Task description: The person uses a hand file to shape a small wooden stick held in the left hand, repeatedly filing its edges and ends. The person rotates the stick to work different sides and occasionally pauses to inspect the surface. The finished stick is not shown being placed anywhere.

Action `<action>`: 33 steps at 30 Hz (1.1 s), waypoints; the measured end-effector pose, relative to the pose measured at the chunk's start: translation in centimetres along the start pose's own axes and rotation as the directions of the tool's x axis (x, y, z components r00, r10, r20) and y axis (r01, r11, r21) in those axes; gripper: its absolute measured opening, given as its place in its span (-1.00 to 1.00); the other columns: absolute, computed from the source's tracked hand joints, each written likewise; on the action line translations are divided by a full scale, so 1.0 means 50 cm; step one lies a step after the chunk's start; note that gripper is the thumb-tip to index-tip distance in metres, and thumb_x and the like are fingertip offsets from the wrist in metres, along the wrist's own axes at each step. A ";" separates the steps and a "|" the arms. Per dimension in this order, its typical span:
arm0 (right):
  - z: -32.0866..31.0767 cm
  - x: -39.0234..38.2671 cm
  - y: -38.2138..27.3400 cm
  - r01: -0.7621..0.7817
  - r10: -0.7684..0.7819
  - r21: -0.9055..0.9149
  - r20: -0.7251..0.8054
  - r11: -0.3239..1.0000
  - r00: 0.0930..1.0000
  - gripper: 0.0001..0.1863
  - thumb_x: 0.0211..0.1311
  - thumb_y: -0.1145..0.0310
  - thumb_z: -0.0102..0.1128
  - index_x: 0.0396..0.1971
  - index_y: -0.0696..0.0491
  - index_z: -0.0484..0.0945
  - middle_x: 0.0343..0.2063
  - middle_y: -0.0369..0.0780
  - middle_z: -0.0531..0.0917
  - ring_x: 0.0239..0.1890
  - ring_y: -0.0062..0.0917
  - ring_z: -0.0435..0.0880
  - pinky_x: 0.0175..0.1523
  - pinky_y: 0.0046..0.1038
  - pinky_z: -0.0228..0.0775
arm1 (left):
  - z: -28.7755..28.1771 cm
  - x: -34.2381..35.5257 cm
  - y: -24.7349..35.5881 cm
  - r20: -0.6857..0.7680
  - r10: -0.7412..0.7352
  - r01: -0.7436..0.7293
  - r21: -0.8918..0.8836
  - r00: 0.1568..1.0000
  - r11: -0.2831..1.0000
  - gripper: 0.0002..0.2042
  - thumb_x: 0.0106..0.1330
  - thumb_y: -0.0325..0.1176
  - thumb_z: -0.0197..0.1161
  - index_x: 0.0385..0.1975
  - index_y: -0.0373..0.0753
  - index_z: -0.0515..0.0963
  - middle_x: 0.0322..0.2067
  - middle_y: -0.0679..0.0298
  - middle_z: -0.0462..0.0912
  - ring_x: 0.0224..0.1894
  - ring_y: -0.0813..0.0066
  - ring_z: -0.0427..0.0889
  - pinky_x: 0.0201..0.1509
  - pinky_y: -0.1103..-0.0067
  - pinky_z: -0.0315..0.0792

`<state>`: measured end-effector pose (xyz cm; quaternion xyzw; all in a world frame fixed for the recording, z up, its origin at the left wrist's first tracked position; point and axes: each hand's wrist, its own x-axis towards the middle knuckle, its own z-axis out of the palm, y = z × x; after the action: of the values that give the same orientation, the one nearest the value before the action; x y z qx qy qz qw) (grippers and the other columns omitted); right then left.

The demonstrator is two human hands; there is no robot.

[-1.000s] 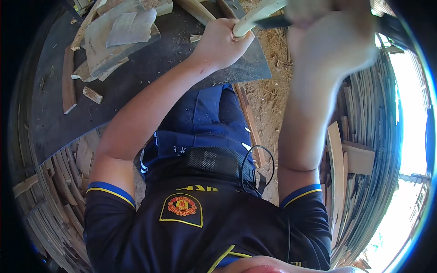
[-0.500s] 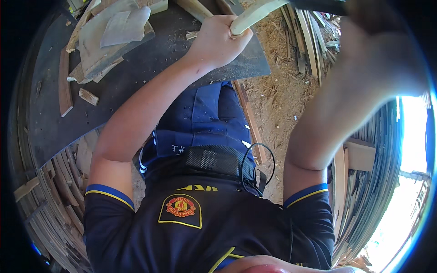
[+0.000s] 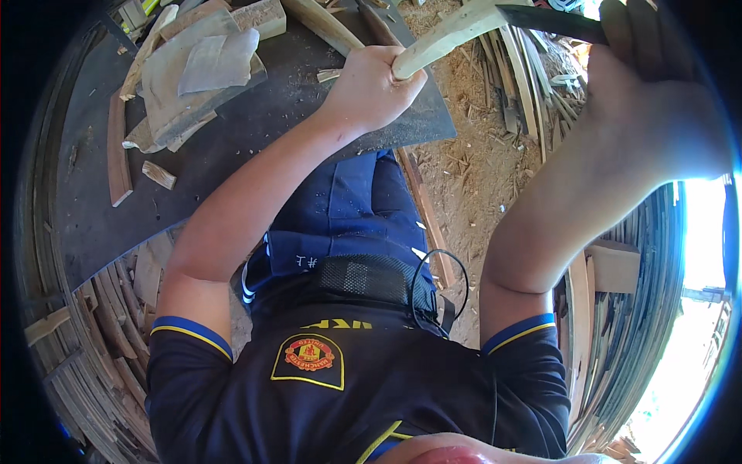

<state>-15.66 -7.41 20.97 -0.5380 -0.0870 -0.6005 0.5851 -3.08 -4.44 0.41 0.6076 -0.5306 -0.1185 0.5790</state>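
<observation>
Left hand (image 3: 369, 89) clamped around a pale curved wooden stick (image 3: 450, 37); right hand (image 3: 649, 58) wrapped round a dark-bladed tool (image 3: 553, 22) near the stick's far end

Dark surface (image 3: 270, 110) is spreading left of the left hand's fingers (image 3: 411, 83). Wood pile (image 3: 164, 91) is resting well left; brown strip (image 3: 118, 151) is lying farther left; small block (image 3: 159, 175), lower left. Floor (image 3: 471, 185), right, is carrying slats (image 3: 522, 85).

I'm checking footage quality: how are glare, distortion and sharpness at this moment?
Head view: glare whites out part of the right edge; the stacked planks bow with fisheye bending; the left hand is crisp, while the right hand looks darker and softer.
</observation>
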 end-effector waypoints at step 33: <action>-0.007 0.010 -0.056 0.139 -0.139 0.033 -0.021 0.990 0.990 -0.44 0.53 0.18 -0.16 -0.81 -0.18 0.09 -0.90 -0.47 0.02 -0.86 -0.72 -0.14 -0.75 -0.54 -0.35 | 0.000 0.001 0.001 -0.011 0.015 -0.015 -0.038 1.000 0.999 -0.79 0.26 -0.38 0.25 -0.55 -0.37 0.52 -0.70 0.10 0.53 -0.63 0.35 0.56 -0.46 0.45 0.42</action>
<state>-17.95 -7.15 22.67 -0.5150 -0.1290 -0.6432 0.5518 -3.06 -4.49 0.46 0.5931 -0.5299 -0.1210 0.5940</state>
